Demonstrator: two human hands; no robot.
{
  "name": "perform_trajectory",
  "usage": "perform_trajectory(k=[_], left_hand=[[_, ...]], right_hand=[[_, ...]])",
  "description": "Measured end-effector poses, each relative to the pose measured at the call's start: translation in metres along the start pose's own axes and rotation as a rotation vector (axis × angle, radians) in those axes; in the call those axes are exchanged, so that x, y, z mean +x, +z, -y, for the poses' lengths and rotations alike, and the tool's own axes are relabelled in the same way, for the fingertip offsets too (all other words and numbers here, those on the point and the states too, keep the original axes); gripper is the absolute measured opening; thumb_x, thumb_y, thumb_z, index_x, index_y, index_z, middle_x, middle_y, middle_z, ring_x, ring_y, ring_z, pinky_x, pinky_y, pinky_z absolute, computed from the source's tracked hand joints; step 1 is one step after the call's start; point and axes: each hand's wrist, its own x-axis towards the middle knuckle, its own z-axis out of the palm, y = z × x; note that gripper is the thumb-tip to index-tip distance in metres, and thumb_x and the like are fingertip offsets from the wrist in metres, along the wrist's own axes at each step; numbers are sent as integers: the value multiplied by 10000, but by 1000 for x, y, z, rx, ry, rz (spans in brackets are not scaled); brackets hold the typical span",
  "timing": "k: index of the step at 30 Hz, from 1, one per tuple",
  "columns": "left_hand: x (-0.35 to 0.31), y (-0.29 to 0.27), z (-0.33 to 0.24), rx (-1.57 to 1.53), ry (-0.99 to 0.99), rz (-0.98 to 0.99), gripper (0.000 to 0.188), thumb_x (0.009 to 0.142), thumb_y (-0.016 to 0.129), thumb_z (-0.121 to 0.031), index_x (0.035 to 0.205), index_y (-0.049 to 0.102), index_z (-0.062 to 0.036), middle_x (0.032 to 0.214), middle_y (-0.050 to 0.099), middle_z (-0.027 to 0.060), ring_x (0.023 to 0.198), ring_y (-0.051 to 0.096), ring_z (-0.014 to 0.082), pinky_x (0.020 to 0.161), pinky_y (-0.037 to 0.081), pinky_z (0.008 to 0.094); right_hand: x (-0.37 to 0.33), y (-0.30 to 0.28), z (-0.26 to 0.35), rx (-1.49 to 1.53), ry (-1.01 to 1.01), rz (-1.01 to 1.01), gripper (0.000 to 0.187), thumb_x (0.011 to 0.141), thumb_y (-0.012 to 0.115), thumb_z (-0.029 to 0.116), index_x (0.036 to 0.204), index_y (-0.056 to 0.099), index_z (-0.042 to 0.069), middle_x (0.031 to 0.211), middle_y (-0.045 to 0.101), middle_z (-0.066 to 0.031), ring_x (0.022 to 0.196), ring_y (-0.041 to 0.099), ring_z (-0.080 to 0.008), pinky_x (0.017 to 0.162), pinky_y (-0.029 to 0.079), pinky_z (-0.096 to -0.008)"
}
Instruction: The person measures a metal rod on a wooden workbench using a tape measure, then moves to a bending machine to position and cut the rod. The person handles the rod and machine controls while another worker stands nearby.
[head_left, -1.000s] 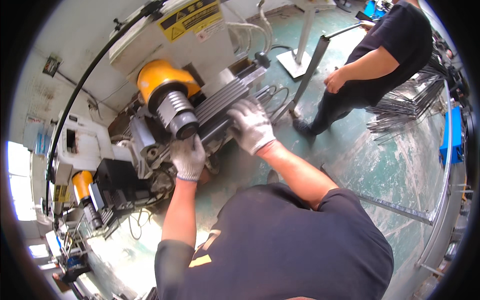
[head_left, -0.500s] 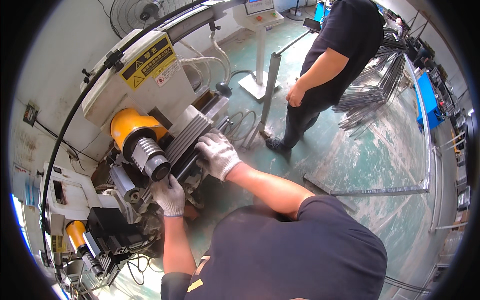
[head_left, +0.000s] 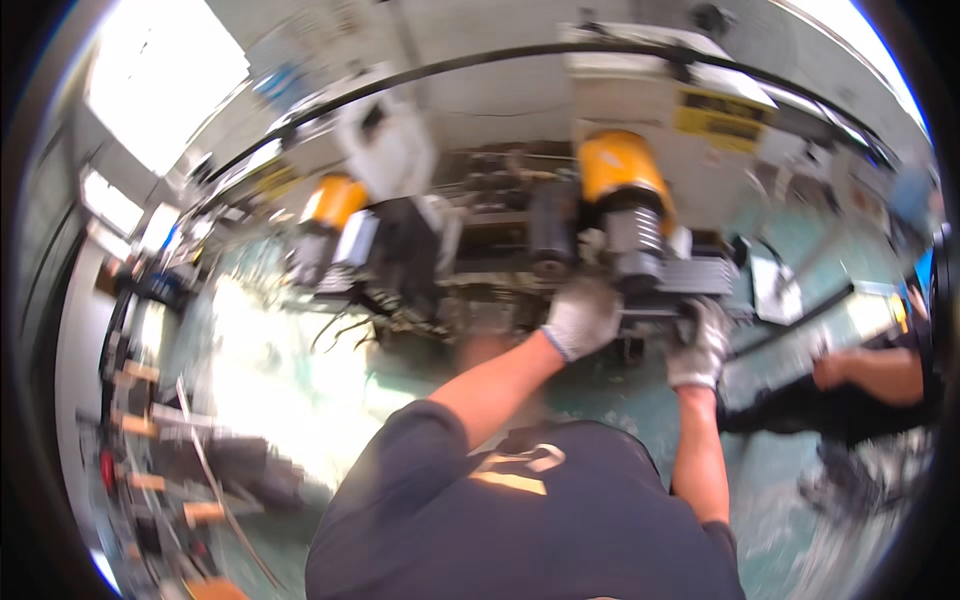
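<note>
My left hand [head_left: 585,318], in a pale work glove, is at the left end of a dark metal bar [head_left: 652,312], just below the grey ribbed spindle [head_left: 635,245] of a machine. Its fingers are smeared by motion, so their grip is unclear. At the bar's right end my right hand [head_left: 703,345], gloved too, curls its fingers round it. The bar lies along the front of a grey grooved metal block [head_left: 695,276]. A yellow housing [head_left: 622,168] sits above the spindle.
A dark cylinder [head_left: 551,228] stands left of the spindle. Further left is a second machine with a yellow housing [head_left: 335,200]. A black hose [head_left: 480,62] arches over both. At the right, a person's arm [head_left: 868,375] is close by a dark post [head_left: 800,318]. Shelving lines the far left.
The view has swung left, bringing the second machine, window and left shelving into sight. Both hands stay at the bar below the spindle. The picture is more blurred.
</note>
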Motion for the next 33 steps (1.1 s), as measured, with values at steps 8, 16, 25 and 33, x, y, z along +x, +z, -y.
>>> perform_trajectory(k=[8, 16, 25, 33], left_hand=[[8, -28, 5, -121, -145, 302, 285, 957, 627, -160, 1191, 719, -24, 1227, 702, 196, 1203, 663, 407, 1032, 573, 513], [20, -24, 17, -179, -12, 255, 475, 915, 762, -331, 1283, 700, -39, 1275, 717, 213, 1212, 679, 433, 1084, 549, 521], [8, -27, 34, -76, 152, 241, 533, 846, 839, -514, 1178, 755, -105, 1213, 725, 156, 1166, 682, 398, 1016, 568, 518], [-7, -9, 24, 42, 70, 139, 213, 845, 700, -173, 1031, 799, -147, 1037, 724, 103, 972, 709, 320, 757, 606, 493]], right_hand=[[-5, 17, -9, -14, -52, 2, 490, 850, 847, 207, 1278, 686, 30, 1350, 680, -216, 1345, 592, -467, 1267, 371, -598], [-4, 22, -7, -39, -28, -17, 494, 860, 819, 189, 1308, 672, 42, 1363, 674, -213, 1363, 587, -441, 1246, 389, -578], [-5, 21, -2, -42, -27, -4, 475, 845, 810, 182, 1280, 683, 42, 1327, 691, -208, 1336, 601, -443, 1244, 388, -576], [-1, 6, 3, -29, 52, 33, 504, 805, 842, 211, 1276, 699, 102, 1322, 692, -212, 1312, 614, -454, 1167, 457, -570]])
